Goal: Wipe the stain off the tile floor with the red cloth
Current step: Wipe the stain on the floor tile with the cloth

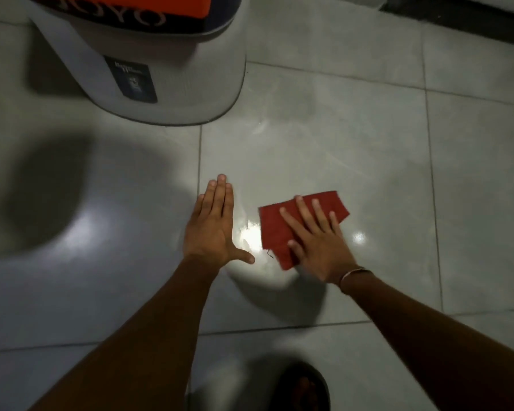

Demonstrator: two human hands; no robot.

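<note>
Your right hand (315,238) lies flat on the red cloth (297,223), fingers spread and palm pressing down; nothing is pinched, the cloth is simply pinned to the floor under the hand. The cloth is folded and lies on the tile in front of you, one corner poking out beyond your fingertips and another under your thumb. A thin bangle (355,275) circles that wrist.

Your left hand (215,225) is flat on the bare tile floor (368,129) just beside the cloth, fingers together and pointing away from you, thumb stretched out toward the cloth without touching it. It holds nothing.

Between the two hands the tile shows a bright wet-looking glare (251,235), and faint curved streaks (318,149) run over the tile farther out. Whether a stain remains there cannot be told through the reflections.

The floor is pale grey glossy tile with thin dark grout lines (199,161). Ahead on your left stands a rounded white appliance (166,84) with a dark label on its side and an orange patch on top. A dark band (457,13) crosses the far right edge. Your sandalled foot (301,387) shows at the bottom.
</note>
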